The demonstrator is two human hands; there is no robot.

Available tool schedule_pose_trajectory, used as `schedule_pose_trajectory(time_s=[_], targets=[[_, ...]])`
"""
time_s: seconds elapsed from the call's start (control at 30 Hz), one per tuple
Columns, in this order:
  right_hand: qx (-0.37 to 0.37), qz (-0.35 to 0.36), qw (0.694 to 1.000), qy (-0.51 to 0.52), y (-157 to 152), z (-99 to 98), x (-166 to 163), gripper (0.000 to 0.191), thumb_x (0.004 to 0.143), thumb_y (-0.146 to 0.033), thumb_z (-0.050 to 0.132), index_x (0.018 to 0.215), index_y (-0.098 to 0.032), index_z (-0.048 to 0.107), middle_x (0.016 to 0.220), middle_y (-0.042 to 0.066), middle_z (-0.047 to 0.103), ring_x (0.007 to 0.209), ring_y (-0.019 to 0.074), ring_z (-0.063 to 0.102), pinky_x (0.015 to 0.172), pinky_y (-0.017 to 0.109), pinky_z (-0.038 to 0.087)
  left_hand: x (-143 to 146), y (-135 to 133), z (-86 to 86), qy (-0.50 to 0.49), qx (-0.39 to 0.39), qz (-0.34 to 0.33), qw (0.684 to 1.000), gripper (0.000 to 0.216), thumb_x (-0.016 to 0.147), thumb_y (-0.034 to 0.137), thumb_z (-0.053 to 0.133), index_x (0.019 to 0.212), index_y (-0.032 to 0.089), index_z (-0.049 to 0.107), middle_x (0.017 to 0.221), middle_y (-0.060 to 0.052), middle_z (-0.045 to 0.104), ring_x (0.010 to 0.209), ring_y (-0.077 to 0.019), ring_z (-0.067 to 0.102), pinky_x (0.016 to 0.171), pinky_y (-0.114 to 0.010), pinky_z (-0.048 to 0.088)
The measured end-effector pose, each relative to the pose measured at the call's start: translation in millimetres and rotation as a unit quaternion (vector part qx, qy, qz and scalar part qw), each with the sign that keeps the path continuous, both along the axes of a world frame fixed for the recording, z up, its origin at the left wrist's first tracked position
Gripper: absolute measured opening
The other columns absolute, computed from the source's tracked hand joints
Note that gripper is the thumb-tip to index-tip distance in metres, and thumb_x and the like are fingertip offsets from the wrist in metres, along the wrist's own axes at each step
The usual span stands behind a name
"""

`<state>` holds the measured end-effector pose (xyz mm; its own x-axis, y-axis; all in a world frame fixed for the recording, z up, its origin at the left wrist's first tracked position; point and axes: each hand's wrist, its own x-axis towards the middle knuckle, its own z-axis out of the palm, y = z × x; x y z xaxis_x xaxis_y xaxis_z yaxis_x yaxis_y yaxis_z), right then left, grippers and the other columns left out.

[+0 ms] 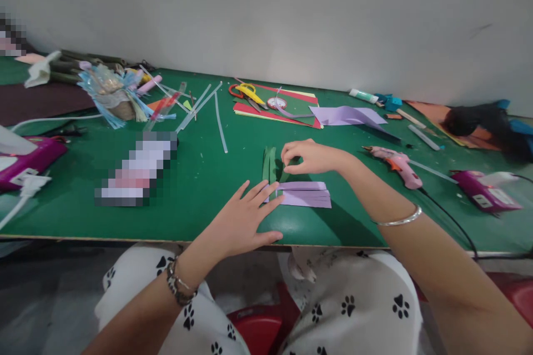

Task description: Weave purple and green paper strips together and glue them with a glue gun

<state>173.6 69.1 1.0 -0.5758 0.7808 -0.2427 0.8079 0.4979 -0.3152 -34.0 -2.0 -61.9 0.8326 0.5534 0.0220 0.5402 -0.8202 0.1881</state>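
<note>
The left hand [245, 219] extends over the near edge of the green tabletop [200, 219], its fingers spread and laid flat, fingertips resting on the left ends of several purple strips [310, 198]; it clamps nothing. The strips lie nearly parallel to that edge, just in from it. The right hand [310, 157] is bent above them, thumb and fingertips together on a slanting green strip [283, 175]. Beside it, further green strips [270, 162] run from the purple ones toward the far edge. Near the far edge lie yellow-handled scissors [250, 95] on stacked coloured sheets [297, 116], with a curled purple sheet [350, 115] to their right. A pink glue gun [397, 166] lies right of the strips, about midway between the near and far edges.
</note>
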Motion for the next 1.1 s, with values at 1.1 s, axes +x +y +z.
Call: schedule_pose_trajectory(time_s=[1.1], targets=[[-0.127, -0.343, 0.810, 0.458, -30, -46.1, -4, 0.030, 0.064, -0.024, 0.062, 0.091, -0.021, 0.050, 0.079, 0.000, 0.056, 0.073, 0.0131, 0.057, 0.071, 0.031, 0.046, 2, 0, 3.0, 0.013, -0.008, -0.001, 1.000, 0.064, 0.085, 0.059, 0.032, 0.136, 0.020, 0.031, 0.146, -0.007, 0.023, 0.132, -0.0279, 0.023, 0.105, -0.050, 0.020]])
